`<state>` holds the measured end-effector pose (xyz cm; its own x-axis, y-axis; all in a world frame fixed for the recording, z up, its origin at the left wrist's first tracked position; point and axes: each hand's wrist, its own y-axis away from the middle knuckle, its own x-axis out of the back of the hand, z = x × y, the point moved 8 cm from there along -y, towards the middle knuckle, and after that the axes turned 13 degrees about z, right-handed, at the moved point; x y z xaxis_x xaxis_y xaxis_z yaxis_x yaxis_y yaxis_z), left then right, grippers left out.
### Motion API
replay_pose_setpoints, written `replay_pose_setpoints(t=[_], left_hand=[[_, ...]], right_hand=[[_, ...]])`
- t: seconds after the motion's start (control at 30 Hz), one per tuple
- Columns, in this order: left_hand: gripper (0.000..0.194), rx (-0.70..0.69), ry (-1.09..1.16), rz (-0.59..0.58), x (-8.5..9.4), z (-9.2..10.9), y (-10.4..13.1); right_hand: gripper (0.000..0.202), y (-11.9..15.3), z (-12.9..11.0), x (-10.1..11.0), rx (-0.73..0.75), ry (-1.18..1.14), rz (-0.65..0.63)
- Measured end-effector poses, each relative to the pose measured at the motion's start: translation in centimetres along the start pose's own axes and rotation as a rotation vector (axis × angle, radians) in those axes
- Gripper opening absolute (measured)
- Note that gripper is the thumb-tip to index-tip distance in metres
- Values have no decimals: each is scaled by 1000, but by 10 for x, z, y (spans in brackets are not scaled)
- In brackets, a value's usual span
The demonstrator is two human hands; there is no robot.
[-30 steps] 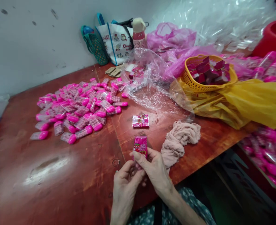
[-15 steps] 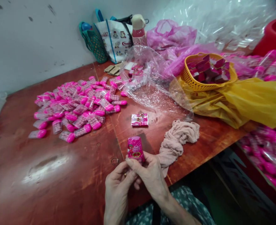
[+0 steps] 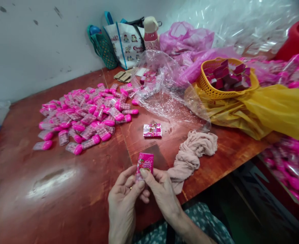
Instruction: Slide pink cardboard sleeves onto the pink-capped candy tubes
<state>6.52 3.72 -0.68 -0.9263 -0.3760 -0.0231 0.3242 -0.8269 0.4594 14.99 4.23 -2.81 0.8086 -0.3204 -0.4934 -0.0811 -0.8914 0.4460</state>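
Note:
A small pink printed box (image 3: 145, 162) with a cherry-like picture stands upright between my hands, just above the table near its front edge. My right hand (image 3: 163, 189) pinches its lower right side, thumb across the front. Around the lower left side and bottom curl the fingers of my left hand (image 3: 125, 195), the thumb pressed close to the lower edge. The bottom of the box is partly hidden by my fingers. Beyond it lies a flat stack of similar pink printed pieces (image 3: 152, 130). A twisted beige cloth (image 3: 190, 156) rests right of my right hand.
A heap of clear pink-capped candy containers (image 3: 88, 115) covers the table's left middle. Crumpled clear plastic (image 3: 164, 91) lies behind the stack. At right, a yellow basket (image 3: 206, 83) of dark pink boxes sits on a yellow bag (image 3: 279, 108). A tote bag (image 3: 125, 42) and flask (image 3: 151, 34) stand behind.
The pink box has come down slightly and now shows a flatter, straighter front. My left hand has shifted a little to the left, its thumb now close to the box's lower edge.

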Motion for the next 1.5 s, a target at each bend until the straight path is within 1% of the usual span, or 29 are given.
replay_pose_setpoints(t=[0.07,0.1,0.17,0.27,0.33,0.4,0.43,0.5,0.57,0.6,0.67,0.77,0.87,1.0,1.13,1.23,1.3,1.4,1.5], left_hand=[[37,40,17,-54,-4,-6,0],[36,65,36,-81,-6,-10,-1],[34,114,95,-100,-5,-17,-3],[30,186,196,-70,-1,-25,-8],[22,243,259,-43,-1,-28,-10],[15,298,328,7,-1,-29,-13],[15,332,352,27,-1,-30,-14],[18,404,367,32,-4,-33,-14],[21,446,351,0,-8,-35,-14],[21,438,346,-12,-8,-35,-15],[21,391,344,-22,-7,-33,-16],[18,318,345,-14,-5,-30,-16],[17,264,338,0,-4,-27,-15],[18,234,311,8,-2,-24,-15],[16,200,286,7,-2,-19,-16],[17,165,284,23,0,-16,-15],[20,116,266,42,4,-15,-15],[29,45,202,46,8,-13,-11],[37,20,136,27,8,-10,-3]], right_hand=[[36,-3,-7,4,10,71,-7],[37,-4,-12,7,28,140,-9],[35,-5,-22,12,94,306,-19],[27,-2,-33,12,240,492,-70],[18,1,-40,10,336,545,-96],[10,5,-43,6,386,592,-149],[11,6,-43,3,385,613,-189],[23,7,-41,-1,361,658,-263],[32,6,-41,0,364,693,-256],[31,5,-41,1,382,711,-234],[20,5,-41,3,434,728,-208],[9,8,-40,0,497,718,-226],[2,10,-42,-3,506,717,-236],[7,11,-46,-7,506,693,-223],[2,9,-41,-6,496,671,-201],[3,7,-36,-3,482,657,-196],[2,6,-35,-2,460,632,-209],[9,6,-35,-2,431,580,-237],[12,5,-37,0,440,573,-240]])
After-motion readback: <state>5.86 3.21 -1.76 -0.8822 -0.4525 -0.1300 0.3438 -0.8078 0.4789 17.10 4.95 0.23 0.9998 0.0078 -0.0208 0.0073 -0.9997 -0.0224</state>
